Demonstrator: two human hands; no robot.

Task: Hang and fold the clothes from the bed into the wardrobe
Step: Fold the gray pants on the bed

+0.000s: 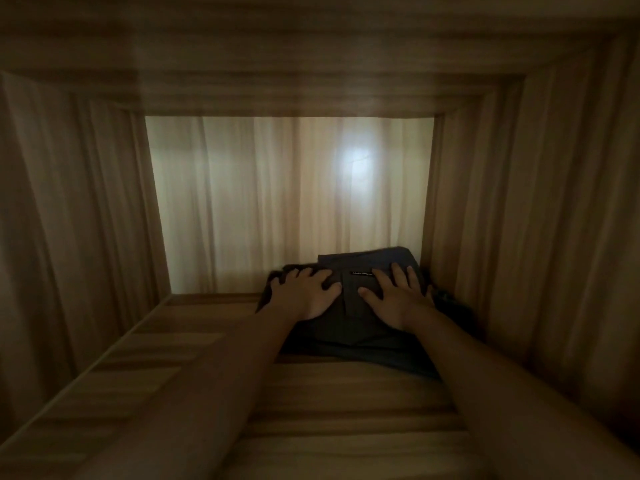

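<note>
A folded dark grey garment [349, 327] with a small label lies on the wooden wardrobe shelf [194, 341], toward its back right corner. My left hand [304, 292] rests flat on the garment's left part, fingers spread and slightly bent over its far edge. My right hand [398, 296] presses flat on the right part, fingers straight and spread. Both forearms reach in from the bottom of the view.
The wardrobe compartment encloses the view: wooden side walls left [76, 209] and right [540, 209], a wooden top [311, 64] and a pale back panel [263, 202] with a bright light spot. The image is dim and blurred.
</note>
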